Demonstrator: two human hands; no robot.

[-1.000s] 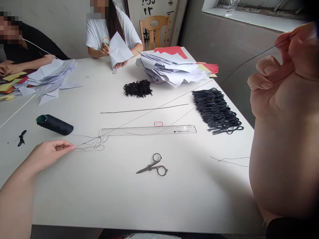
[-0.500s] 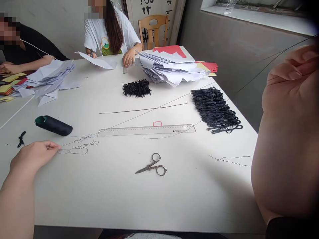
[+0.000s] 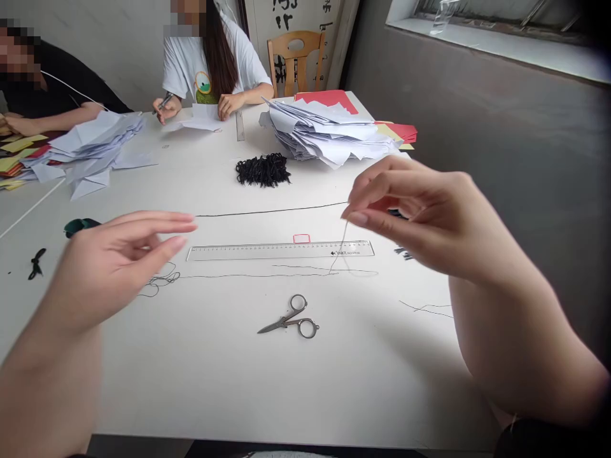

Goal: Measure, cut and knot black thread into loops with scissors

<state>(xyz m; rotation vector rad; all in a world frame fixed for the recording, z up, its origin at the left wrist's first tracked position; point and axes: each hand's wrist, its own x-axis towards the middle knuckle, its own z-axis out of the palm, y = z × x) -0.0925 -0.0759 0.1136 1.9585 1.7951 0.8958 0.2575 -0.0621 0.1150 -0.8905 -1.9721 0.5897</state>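
Observation:
My right hand (image 3: 420,219) pinches a thin thread (image 3: 340,248), which hangs from the fingertips and trails over the table. My left hand (image 3: 126,264) is open beside the ruler's left end, thumb and fingers apart. Loose loops of thread (image 3: 165,278) lie by it, and a dark spool (image 3: 82,225) is partly hidden behind it. Between the hands is a clear ruler (image 3: 258,250) with a small red rectangle (image 3: 301,239) at its upper edge. Beyond the ruler stretches a straight black cord (image 3: 267,212). Open metal scissors (image 3: 289,319) lie nearer me.
A bundle of black cords (image 3: 263,170) lies farther back, and another dark bundle (image 3: 403,252) is mostly hidden behind my right hand. A heap of white paper (image 3: 329,133) stands back right, more paper (image 3: 98,143) at left. Two people sit across the table (image 3: 229,394).
My right hand has come down and left from the upper right, thread in its fingers. The left hand has moved right and opened. Across the table, a person's hand has left the short ruler.

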